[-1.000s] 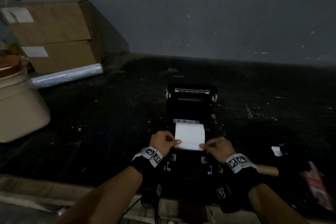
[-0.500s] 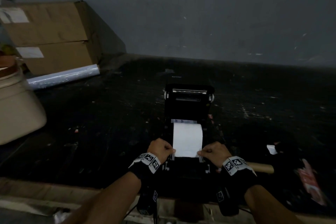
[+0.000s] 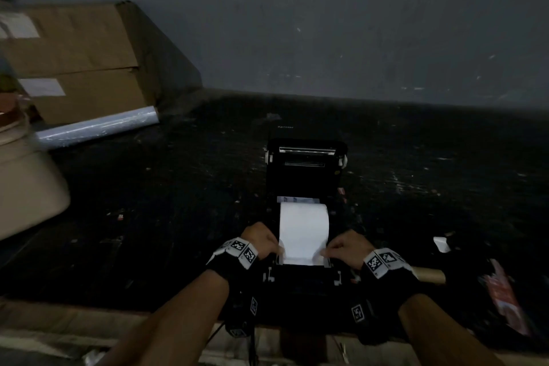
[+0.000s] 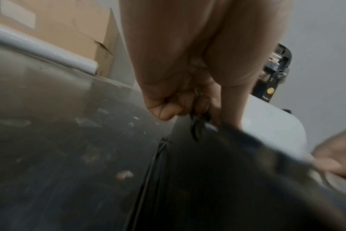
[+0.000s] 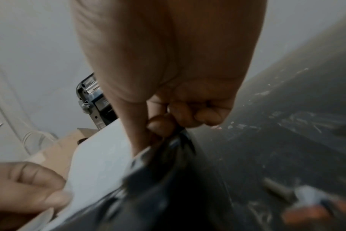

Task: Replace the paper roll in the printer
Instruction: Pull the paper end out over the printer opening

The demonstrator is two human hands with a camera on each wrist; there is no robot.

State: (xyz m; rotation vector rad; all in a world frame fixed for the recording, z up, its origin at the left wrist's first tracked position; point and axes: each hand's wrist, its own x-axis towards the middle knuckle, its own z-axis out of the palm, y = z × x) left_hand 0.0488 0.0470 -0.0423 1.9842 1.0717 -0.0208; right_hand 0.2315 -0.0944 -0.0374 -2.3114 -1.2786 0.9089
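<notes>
A black printer (image 3: 306, 169) stands open on the dark table, its lid raised toward the wall. White paper (image 3: 303, 232) runs from the roll in its bay toward me. My left hand (image 3: 261, 239) pinches the paper's near left corner, and my right hand (image 3: 346, 248) pinches the near right corner. Both hands hold the paper end down at the printer's front edge. In the left wrist view the left hand (image 4: 188, 107) has curled fingers beside the paper (image 4: 275, 129). The right wrist view has the right hand (image 5: 168, 123) at the edge of the paper (image 5: 101, 156).
A cardboard box (image 3: 74, 59) and a clear film roll (image 3: 95, 128) lie at the back left. A beige container (image 3: 26, 187) stands at the left. A brown cardboard core (image 3: 430, 275) lies right of my right wrist, with a red-and-white packet (image 3: 505, 297) beyond it.
Both hands have drawn the paper end toward me, so more white paper shows and its end now lies at the printer's front edge.
</notes>
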